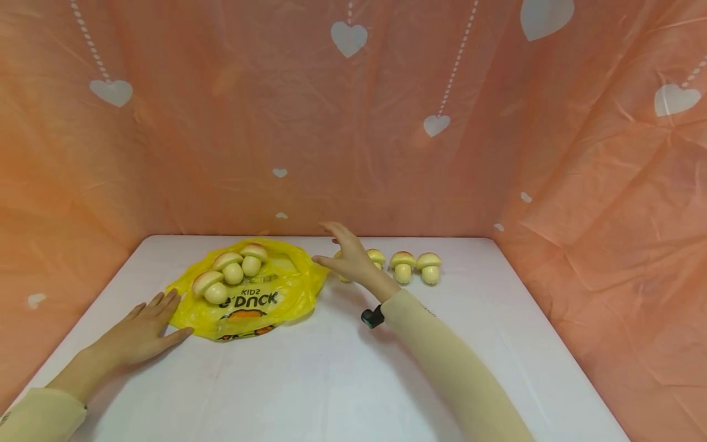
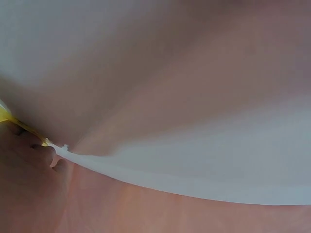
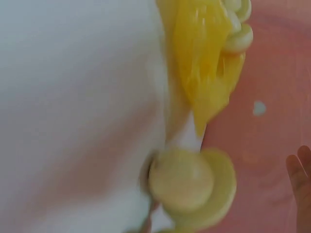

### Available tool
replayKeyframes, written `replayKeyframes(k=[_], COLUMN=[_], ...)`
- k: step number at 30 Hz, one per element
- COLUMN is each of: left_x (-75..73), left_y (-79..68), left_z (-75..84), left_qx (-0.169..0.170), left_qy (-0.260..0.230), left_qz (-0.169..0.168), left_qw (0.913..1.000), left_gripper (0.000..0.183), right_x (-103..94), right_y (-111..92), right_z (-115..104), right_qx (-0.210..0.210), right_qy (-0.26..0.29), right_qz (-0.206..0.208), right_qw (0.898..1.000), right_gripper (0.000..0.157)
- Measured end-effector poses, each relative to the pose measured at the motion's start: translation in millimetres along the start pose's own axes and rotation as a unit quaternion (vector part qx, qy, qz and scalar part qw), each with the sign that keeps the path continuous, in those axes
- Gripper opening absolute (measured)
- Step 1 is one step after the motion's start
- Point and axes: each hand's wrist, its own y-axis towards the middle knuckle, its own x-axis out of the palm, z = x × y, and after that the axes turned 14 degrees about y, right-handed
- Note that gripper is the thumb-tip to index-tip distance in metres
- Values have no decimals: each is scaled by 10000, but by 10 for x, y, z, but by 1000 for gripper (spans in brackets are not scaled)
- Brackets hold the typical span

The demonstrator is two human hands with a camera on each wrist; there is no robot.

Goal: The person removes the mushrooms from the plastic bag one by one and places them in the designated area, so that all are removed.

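A yellow plastic bag (image 1: 298,288) with black lettering lies flat on the white table. Three toy mushrooms (image 1: 232,268) with cream stems and reddish-tinged caps rest in a slanting row on it. My left hand (image 1: 143,325) touches the bag's left edge, fingers straight and spread. Over the table, just right of the bag, my right hand (image 1: 350,258) is held with fingers extended and nothing gripped. It partly hides the nearest of several more mushrooms (image 1: 402,267) standing in a row. One mushroom (image 3: 182,182) looks large and blurred in the right wrist view, apart from the fingers (image 3: 296,179).
Orange-pink cloth (image 1: 386,178) with white hearts encloses the back and sides of the table (image 1: 331,393). A small black device (image 1: 372,317) sits at the right wrist. The left wrist view mostly shows the tabletop (image 2: 218,155) and shadow.
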Motion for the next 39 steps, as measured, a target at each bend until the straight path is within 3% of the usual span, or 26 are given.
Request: replayKeyframes(k=[9,16,21,39], left_x=[25,41,38,4], left_y=[16,4,-8,13], left_z=[-15,-43,-31,7], left_qx=[-2,16,14,53], left_qy=[21,54,102,229], left_qz=[3,-17,8,110], left_qw=[10000,10000,9999,9997], left_gripper=[93,92,93,92], right_x=[482,871,1086,1231], right_y=[279,442,510,711], right_z=[-36,10,60,195], right_qx=[244,566,699,784], right_qy=[-232,-78,-420,-1108], right_qz=[-431,-624,-751,-1236], right_qw=[9985,9964,9938,9830], right_gripper=[73,73,75,76])
